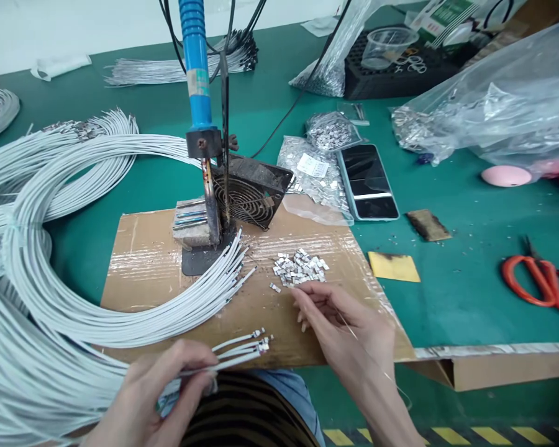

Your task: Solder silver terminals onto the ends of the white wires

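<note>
My left hand (161,391) is closed on several thin white wires (240,345) whose metal-tipped ends point right, near the front edge of a cardboard sheet (144,248). My right hand (340,326) rests on the cardboard with fingers stretched toward a small pile of metal terminals (298,269); a fine solder wire (354,335) crosses it. A large coil of white wires (51,267) curves in from the left, its ends (235,261) lying below a blue-handled soldering iron (198,81) held upright in a stand.
A small black fan (251,192) stands behind the iron. A phone (368,181), bags of terminals (317,167), a large plastic bag (503,105), orange scissors (540,279), a yellow sponge (394,267) and a black tray (395,71) lie on the green table (470,298).
</note>
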### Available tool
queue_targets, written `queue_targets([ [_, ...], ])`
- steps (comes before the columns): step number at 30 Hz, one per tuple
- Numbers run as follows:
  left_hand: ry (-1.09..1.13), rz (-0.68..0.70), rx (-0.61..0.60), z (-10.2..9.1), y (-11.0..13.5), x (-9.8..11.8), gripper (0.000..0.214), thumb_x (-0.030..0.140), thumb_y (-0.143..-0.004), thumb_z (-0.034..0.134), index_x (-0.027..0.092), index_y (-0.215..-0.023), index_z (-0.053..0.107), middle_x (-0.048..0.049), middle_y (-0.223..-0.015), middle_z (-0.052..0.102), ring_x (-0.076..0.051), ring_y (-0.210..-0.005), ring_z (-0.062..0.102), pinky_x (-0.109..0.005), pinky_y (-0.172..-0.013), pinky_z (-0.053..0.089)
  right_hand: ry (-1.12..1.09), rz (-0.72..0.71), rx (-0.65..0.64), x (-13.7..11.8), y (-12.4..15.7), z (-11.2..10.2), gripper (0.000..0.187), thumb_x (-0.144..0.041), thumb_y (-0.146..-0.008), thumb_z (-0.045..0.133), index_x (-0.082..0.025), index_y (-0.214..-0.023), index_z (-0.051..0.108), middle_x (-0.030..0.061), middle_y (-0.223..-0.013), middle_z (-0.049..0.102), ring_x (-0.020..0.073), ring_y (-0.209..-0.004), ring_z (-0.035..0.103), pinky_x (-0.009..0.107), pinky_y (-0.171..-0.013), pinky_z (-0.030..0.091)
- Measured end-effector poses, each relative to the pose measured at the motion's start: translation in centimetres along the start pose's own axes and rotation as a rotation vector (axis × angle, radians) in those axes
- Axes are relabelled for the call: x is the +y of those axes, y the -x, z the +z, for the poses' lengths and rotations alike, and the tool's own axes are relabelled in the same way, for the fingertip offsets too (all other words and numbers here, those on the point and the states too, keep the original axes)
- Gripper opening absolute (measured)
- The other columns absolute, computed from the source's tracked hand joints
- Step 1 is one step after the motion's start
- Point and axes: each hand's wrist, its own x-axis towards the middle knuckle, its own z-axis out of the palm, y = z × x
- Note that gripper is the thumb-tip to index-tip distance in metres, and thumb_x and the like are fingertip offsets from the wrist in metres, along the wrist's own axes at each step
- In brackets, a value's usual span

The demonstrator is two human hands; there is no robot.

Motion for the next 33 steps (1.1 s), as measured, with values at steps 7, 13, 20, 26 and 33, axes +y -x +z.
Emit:
queue_targets([
  [7,0.447,-0.316,-0.084,3.1,-3.2,0.9,0.020,0.039,-0.097,0.072,0.024,-0.085,0.076,0.0045,-0.061,0.059,-0.010,-0.049,0.044,-0.020,-0.049,0.037,-0.388,0.084,-0.196,-3.4,0.9,1.1,0.009,-0.022,-0.090,0.080,-0.026,-0.088,0.088,-0.0010,-0.066,0.070,0.0100,-0.049,0.055,0.021,-0.043,0.043],
  [13,0.562,-0.348,-0.092,3.1,-3.7,-0.1,0.028,0.045,-0.094,0.078,0.020,-0.083,0.078,0.0052,-0.062,0.055,-0.009,-0.056,0.040,-0.017,-0.054,0.039,-0.565,0.139,-0.370,-5.3,1.1,2.2,0.018,-0.018,-0.091,0.077,-0.028,-0.092,0.091,-0.0014,-0.064,0.068,0.0084,-0.050,0.052,0.019,-0.045,0.041],
  [20,0.596,-0.335,-0.047,3.3,-3.7,-0.5,0.023,0.041,-0.093,0.080,0.020,-0.083,0.077,0.0057,-0.063,0.059,-0.008,-0.056,0.045,-0.015,-0.053,0.039,-0.576,0.136,-0.395,-5.3,0.7,2.7,0.019,-0.016,-0.091,0.075,-0.027,-0.092,0.091,-0.0022,-0.063,0.064,0.0077,-0.049,0.050,0.018,-0.044,0.039],
  [26,0.342,-0.248,0.102,4.2,-2.9,-0.5,0.018,0.033,-0.095,0.075,0.022,-0.080,0.072,0.0035,-0.067,0.068,-0.011,-0.061,0.059,-0.019,-0.055,0.044,-0.481,0.104,-0.345,-5.1,1.2,2.6,0.015,-0.018,-0.090,0.077,-0.024,-0.093,0.090,-0.0014,-0.063,0.067,0.0086,-0.048,0.055,0.018,-0.044,0.043],
  [33,-0.090,0.125,0.233,4.9,-2.3,-1.0,0.014,0.015,-0.098,0.067,0.026,-0.090,0.066,0.0062,-0.072,0.073,-0.010,-0.055,0.061,-0.020,-0.052,0.044,-0.289,-0.074,-0.342,-5.2,0.9,2.1,0.021,-0.017,-0.098,0.068,-0.023,-0.099,0.088,-0.0008,-0.065,0.069,0.0105,-0.054,0.059,0.018,-0.052,0.049],
])
